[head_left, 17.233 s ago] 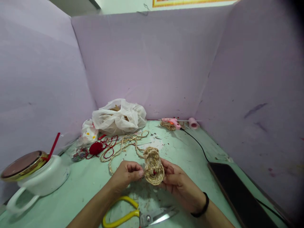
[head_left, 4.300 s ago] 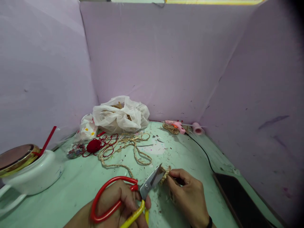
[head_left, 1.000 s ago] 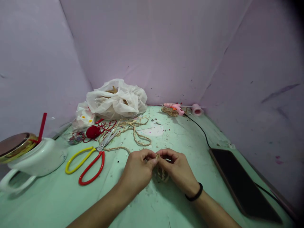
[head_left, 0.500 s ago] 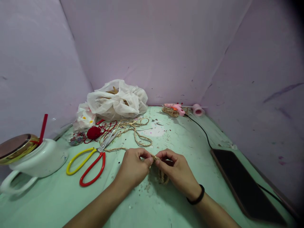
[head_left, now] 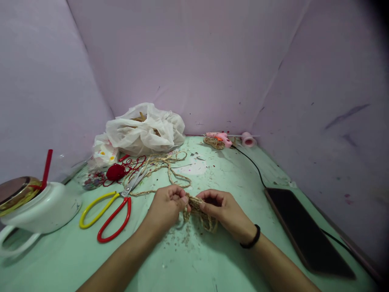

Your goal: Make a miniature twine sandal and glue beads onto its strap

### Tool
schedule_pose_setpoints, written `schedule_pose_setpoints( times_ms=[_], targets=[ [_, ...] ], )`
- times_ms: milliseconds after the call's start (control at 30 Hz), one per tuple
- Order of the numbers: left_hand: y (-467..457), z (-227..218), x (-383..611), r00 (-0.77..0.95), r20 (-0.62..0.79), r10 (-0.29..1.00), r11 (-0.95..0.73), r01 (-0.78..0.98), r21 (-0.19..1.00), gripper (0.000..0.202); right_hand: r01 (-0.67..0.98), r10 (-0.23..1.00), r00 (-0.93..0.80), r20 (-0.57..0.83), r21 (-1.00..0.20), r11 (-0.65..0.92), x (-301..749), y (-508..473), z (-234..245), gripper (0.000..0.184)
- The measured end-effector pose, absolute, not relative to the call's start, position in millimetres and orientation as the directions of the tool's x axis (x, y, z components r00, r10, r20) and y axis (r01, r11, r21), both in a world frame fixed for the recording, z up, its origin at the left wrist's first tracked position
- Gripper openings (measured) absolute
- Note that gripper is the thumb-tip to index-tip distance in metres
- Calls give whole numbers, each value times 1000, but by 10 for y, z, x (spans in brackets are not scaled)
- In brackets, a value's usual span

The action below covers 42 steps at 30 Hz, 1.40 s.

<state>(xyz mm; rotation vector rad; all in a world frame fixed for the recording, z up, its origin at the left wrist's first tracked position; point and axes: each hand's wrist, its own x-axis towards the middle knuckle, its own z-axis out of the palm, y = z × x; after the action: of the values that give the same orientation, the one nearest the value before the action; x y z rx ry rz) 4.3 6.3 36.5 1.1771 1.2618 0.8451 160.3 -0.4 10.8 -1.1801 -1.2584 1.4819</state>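
Note:
A small bundle of braided straw cord (head_left: 197, 205) is held between my two hands just above the table. My left hand (head_left: 168, 205) pinches its left end with thumb and fingers, and a strand hangs down there. My right hand (head_left: 223, 211), with a black band on the wrist, grips the bundle's right side, where loops droop beneath the fingers. A long loose length of the cord (head_left: 180, 178) runs from beside my left hand back toward a tangle. To the left lie open scissors (head_left: 124, 198) with one yellow and one red handle.
At the back stand a white plastic bag (head_left: 146, 129) and a pink glue gun (head_left: 220, 139) with a black cable. A red yarn ball (head_left: 116, 172) and a white pot (head_left: 51, 209) are at left. A dark phone-like slab (head_left: 306, 231) lies at right.
My hands have drawn slightly apart, so more of the cord bundle shows between them. The whole view has shifted a little, moving the surroundings leftward.

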Motion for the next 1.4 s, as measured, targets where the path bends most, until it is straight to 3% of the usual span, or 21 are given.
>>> schedule_pose_setpoints(
  times_ms=[200, 433, 533, 833, 1067, 1400],
  targets=[
    [56, 363, 42, 180, -165, 970, 108, 293, 950, 8, 8, 971, -204, -123, -992, -124, 1592, -1, 111, 16],
    [11, 276, 40, 60, -49, 997, 8, 551, 835, 13, 82, 972, -210, -105, -993, -89, 1557, -35, 122, 13],
    [11, 286, 29, 85, -46, 995, -9, 559, 829, 22, 142, 979, -195, -67, -989, -39, 1542, -56, 133, 10],
    [-31, 291, 49, 154, -75, 985, -38, 625, 779, 13, 447, 982, -123, 144, -875, 184, 1510, -112, 87, 8],
    [-75, 420, 3, 189, 40, 981, -170, 744, 647, 12, 435, 975, -154, 162, -874, 214, 1528, -102, 28, 8],
    [-50, 337, 3, 246, 19, 969, -184, 669, 720, 10, 485, 974, -155, 164, -846, 220, 1486, -184, 99, 6]
  ],
)
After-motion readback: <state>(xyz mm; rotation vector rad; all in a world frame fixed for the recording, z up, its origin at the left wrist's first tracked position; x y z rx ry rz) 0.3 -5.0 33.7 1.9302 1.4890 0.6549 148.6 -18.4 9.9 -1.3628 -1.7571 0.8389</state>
